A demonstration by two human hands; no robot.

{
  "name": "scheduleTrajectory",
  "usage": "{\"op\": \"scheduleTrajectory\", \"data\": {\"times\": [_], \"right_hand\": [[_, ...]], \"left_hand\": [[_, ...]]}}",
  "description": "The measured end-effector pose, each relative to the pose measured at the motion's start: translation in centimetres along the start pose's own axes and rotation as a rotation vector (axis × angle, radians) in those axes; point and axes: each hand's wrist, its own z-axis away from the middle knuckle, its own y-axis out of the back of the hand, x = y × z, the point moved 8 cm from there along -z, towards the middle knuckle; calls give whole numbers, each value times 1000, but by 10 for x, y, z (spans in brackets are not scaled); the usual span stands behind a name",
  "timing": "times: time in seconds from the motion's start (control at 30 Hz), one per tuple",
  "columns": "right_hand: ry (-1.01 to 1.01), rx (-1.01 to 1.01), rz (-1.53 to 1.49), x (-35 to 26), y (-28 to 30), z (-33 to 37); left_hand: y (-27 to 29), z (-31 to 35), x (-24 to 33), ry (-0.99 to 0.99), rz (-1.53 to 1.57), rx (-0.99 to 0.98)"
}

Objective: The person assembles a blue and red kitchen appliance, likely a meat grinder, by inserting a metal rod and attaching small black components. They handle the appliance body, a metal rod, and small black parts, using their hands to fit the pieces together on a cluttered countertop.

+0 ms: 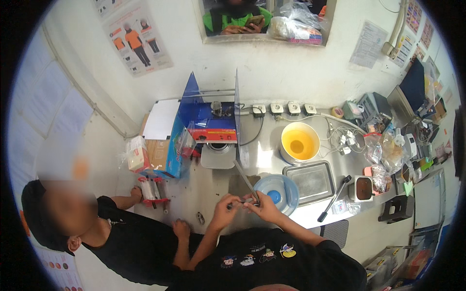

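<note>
Now two hands meet beside one blue bowl, right clamped on one grey tool, left's hold unclear.

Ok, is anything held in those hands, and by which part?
A long, thin metallic strip, by its near end in the right hand; whether the left hand holds it too is unclear.
</note>
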Motion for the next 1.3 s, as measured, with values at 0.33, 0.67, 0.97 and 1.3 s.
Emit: {"op": "scheduleTrajectory", "data": {"times": [0.33, 0.67, 0.97, 1.3], "right_hand": [[-31, 126, -474, -31, 25, 22], [44, 243, -342, -95, 61, 28], [259, 294, -485, -157, 54, 29], [345, 494, -547, -161, 65, 40]], "left_hand": [[-26, -5, 44, 4, 655, -247], [4, -25, 126, -27, 437, 62], [13, -31, 164, -34, 579, 189], [2, -19, 173, -184, 566, 61]]}}
